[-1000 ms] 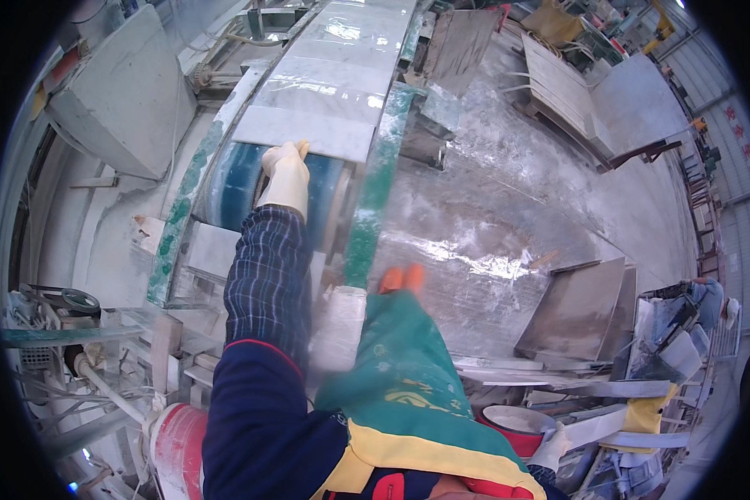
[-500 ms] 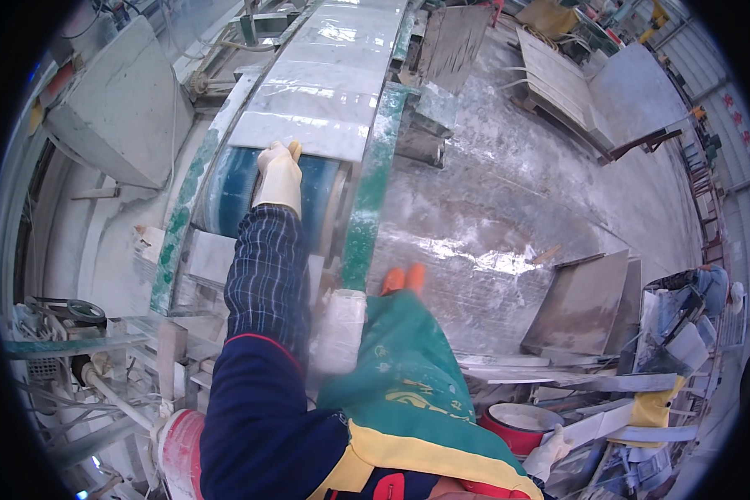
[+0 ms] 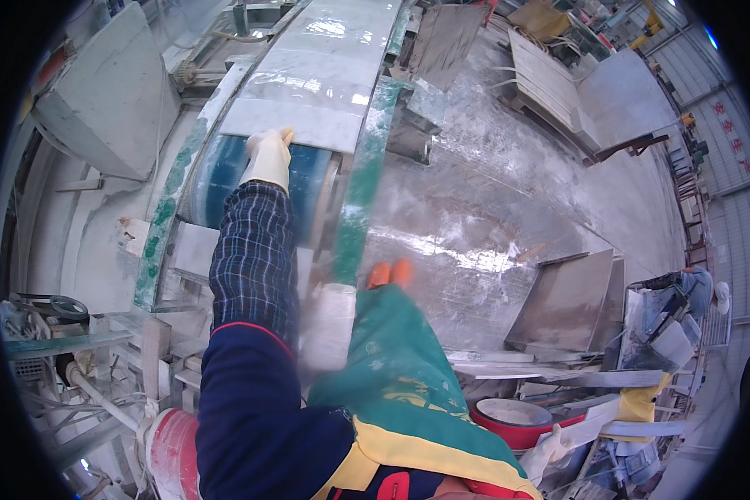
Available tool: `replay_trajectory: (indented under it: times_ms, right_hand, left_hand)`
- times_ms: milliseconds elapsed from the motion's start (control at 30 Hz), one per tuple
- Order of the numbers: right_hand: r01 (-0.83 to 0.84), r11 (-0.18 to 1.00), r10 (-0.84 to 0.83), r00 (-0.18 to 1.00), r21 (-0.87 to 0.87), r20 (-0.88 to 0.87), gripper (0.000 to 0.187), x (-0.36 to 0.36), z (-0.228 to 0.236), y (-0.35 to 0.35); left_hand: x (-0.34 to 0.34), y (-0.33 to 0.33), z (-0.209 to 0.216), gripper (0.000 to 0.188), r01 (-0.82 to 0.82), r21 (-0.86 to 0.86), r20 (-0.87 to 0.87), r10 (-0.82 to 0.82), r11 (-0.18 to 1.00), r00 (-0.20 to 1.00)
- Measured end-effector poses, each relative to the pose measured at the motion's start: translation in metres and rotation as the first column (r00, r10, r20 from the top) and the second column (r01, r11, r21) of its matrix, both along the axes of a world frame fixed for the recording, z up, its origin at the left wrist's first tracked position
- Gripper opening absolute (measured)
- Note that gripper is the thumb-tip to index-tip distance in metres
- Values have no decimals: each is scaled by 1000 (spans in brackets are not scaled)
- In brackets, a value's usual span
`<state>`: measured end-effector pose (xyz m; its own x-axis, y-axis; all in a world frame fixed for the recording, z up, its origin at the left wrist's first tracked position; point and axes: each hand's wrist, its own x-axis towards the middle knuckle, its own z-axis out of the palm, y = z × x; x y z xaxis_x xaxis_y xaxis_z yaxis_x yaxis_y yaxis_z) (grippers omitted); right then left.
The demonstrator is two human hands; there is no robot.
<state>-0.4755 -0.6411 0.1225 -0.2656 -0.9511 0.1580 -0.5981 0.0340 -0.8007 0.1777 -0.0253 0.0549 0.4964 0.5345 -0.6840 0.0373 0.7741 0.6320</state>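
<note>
Apron cloth [image 3: 392, 367], green with a yellow band, fills the near foreground, and beside it the right hand [image 3: 329, 325] in a pale glove hangs blurred, so whether its fingers are open or curled cannot be told. Farther out, the left hand [image 3: 268, 157], gloved, lies with fingers flat and extended, not gripping, on the near edge of a grey stone slab [image 3: 296, 123] at the end of the conveyor line [image 3: 325, 58], above a blue roller [image 3: 217, 179]. Judged risk: the hand could be pinched between slab and roller if the slab shifts. Wet floor [image 3: 475, 217] to the right gives room but looks slippery; green rails [image 3: 362, 179] hem the slab.
</note>
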Motion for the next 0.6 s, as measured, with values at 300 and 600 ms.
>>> replay_trajectory:
  times_ms: [300, 600]
  right_hand:
    - [-249, 968, 247, 968, -24, -45, 82, 48, 23, -7]
    - [-667, 741, 671, 730, -82, 132, 84, 179, -4, -27]
  left_hand:
    - [-39, 72, 1, 38, 716, 627, -430, -630, 307, 647]
    - [-62, 54, -4, 80, 694, 636, -732, 22, -337, 681]
